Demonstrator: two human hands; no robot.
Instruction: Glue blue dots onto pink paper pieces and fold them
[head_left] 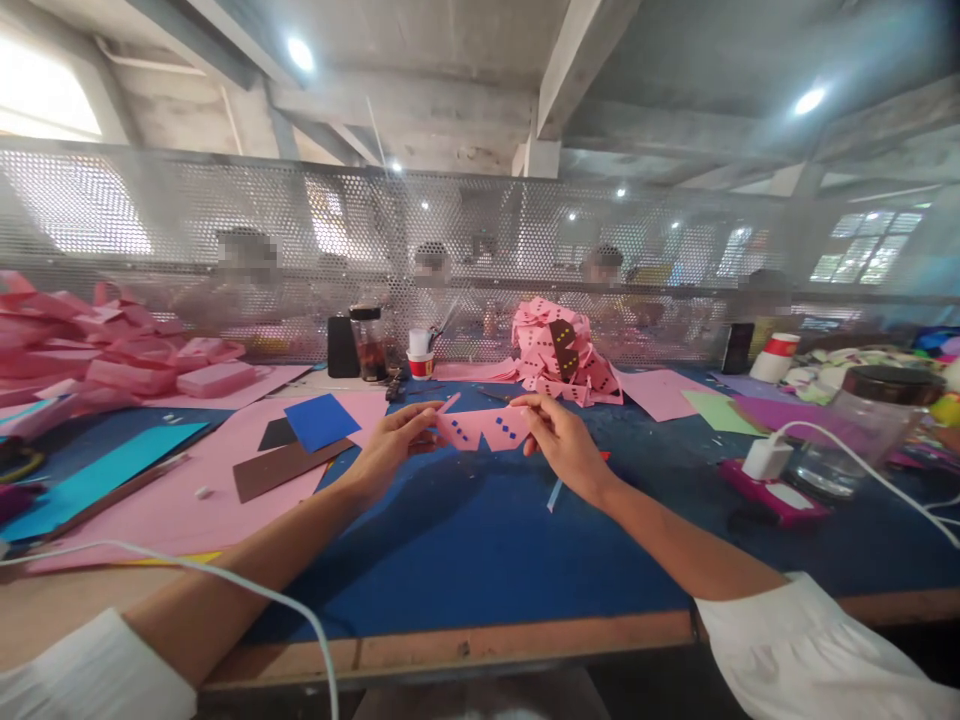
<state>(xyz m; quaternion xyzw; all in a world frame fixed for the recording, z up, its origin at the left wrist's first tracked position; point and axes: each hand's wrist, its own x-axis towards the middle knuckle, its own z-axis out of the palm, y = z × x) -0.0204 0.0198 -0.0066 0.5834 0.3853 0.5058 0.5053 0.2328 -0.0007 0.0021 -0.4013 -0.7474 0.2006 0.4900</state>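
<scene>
Between my two hands a pink foam-like piece [484, 428] with a V-shaped notch and small blue squares is held up above the blue table mat. My left hand [405, 435] pinches its left end, where a thin pink strip also sticks up by the fingers. The right end is gripped by my right hand [559, 435]. Below that hand, a slim light-blue stick [555, 495] lies on the mat. Beyond the hands rises a heap of similar pink dotted pieces [536, 345], with one brown piece with yellow dots [564, 348] among them.
On the left lie a pink sheet [277, 500], blue [321, 422] and brown [281, 468] sheets, and a pile of pink pieces [112, 340]. A glass jar [840, 440] and a plugged charger [766, 458] stand right. A white cable [300, 605] crosses my left forearm. Perforated metal screen [465, 220] behind.
</scene>
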